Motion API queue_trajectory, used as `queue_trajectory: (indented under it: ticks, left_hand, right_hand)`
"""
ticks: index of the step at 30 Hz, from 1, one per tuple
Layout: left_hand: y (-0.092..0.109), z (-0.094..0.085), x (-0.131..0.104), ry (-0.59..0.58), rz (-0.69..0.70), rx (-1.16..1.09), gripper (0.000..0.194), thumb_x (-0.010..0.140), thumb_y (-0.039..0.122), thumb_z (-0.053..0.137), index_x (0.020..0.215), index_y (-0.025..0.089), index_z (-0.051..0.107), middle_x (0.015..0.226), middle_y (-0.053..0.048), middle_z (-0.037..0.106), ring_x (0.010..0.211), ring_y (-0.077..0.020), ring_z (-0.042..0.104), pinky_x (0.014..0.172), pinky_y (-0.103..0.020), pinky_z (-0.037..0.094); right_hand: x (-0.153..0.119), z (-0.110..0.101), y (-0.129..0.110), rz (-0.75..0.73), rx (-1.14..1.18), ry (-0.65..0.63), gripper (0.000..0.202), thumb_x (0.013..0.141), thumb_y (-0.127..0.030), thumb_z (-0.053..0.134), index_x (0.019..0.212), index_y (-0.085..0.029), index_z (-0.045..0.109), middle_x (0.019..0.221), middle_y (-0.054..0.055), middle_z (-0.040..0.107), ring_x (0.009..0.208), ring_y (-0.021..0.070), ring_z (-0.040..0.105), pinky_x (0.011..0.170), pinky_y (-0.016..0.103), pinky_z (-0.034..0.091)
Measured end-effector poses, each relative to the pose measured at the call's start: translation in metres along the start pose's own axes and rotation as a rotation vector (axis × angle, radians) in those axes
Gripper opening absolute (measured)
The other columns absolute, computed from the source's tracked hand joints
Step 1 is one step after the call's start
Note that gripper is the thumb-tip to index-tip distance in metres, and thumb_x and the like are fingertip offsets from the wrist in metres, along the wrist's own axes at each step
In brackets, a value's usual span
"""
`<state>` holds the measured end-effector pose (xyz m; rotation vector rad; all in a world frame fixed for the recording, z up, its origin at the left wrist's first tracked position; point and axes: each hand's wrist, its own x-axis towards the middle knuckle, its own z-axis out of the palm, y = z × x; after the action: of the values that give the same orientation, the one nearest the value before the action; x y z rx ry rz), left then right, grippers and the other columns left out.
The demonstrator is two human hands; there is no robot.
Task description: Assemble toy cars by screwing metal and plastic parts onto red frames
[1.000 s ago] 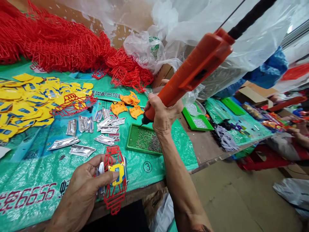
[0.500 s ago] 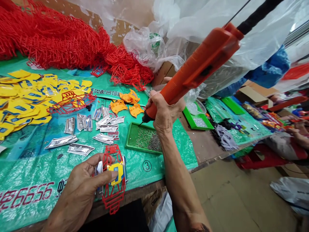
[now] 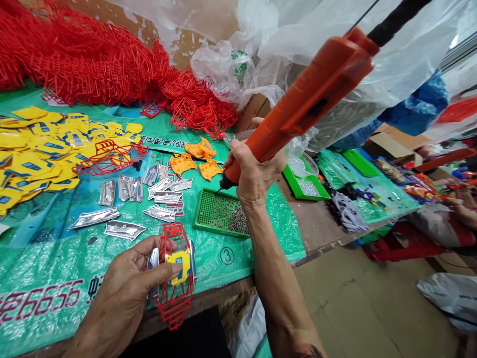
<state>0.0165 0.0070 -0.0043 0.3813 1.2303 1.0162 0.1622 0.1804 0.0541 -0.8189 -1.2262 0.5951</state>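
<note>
My left hand (image 3: 128,283) is closed on a red plastic toy frame (image 3: 175,308) at the table's front edge. A yellow panel (image 3: 181,266) lies on that frame under my thumb, with silvery side pieces along its edges. My right hand (image 3: 257,171) is wrapped round an orange electric screwdriver (image 3: 305,94), tilted with its cable end up to the right. The screwdriver's bit points down over a green tray (image 3: 199,219) of small screws (image 3: 238,219); whether the tip touches a screw I cannot tell. Silvery parts (image 3: 124,229) lie on the table left of the tray.
Yellow panels (image 3: 44,154) lie heaped on the left, with a pile of red frames (image 3: 93,64) behind. Orange parts (image 3: 210,170) sit beyond the tray. Further right are a bright green tray (image 3: 307,189) and grey parts (image 3: 348,211). Plastic bags (image 3: 335,114) hang behind the screwdriver.
The rear end of the screwdriver has shifted very slightly. Both hands and the held toy frame stay practically where they were.
</note>
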Motion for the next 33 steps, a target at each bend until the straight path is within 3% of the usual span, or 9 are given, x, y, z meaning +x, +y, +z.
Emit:
queue_trajectory:
  ticks: [15, 23, 33]
  left_hand:
    - [0.0003, 0.0034, -0.0022, 0.008, 0.010, 0.003, 0.024, 0.060, 0.018, 0.078, 0.081, 0.020, 0.064, 0.070, 0.002, 0.066, 0.060, -0.0149, 0.057, 0.059, -0.025, 0.049]
    - [0.0014, 0.0029, 0.0003, 0.008, -0.038, -0.070, 0.046, 0.048, 0.005, 0.078, 0.091, 0.019, 0.071, 0.083, -0.002, 0.072, 0.066, -0.0187, 0.064, 0.063, -0.028, 0.054]
    - [0.0017, 0.0013, -0.0010, 0.021, -0.024, -0.033, 0.037, 0.049, 0.009, 0.080, 0.083, 0.018, 0.070, 0.078, -0.001, 0.070, 0.064, -0.0179, 0.064, 0.063, -0.028, 0.054]
  right_hand:
    - [-0.0011, 0.0008, 0.0017, -0.033, -0.012, -0.017, 0.027, 0.070, -0.027, 0.070, 0.081, -0.026, 0.045, 0.055, -0.010, 0.053, 0.038, 0.0104, 0.051, 0.038, 0.027, 0.043]
    - [-0.0019, 0.0023, -0.0015, -0.022, -0.051, -0.016, 0.030, 0.070, -0.031, 0.071, 0.081, -0.028, 0.043, 0.057, -0.010, 0.052, 0.038, 0.0115, 0.050, 0.040, 0.028, 0.043]
    - [0.0006, 0.0011, 0.0039, -0.006, -0.087, -0.031, 0.032, 0.070, -0.032, 0.072, 0.084, -0.028, 0.044, 0.059, -0.009, 0.053, 0.039, 0.0121, 0.051, 0.040, 0.029, 0.045]
